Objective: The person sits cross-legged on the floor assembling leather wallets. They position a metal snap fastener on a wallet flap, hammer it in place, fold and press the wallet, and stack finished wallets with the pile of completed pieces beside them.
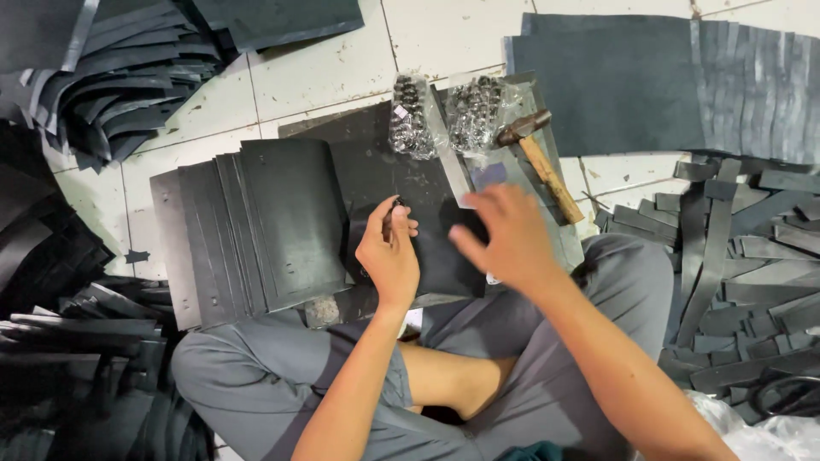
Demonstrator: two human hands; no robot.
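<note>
While the left hand (389, 256) pinches a small dark metal piece (396, 205), possibly a rivet, above the flat black leather sheet (427, 230), right hand (504, 235) blurred, fingers spread, wooden-handled hammer (538, 162) just beyond.

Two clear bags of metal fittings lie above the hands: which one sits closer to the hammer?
The right-hand bag: it lies beside the hammer head; the other bag is further left.

Bare tiles (444, 38) lie open ahead; hammer (538, 162), rivet bags (444, 115) and sheet stack (256, 226) crowd the near reach
</note>
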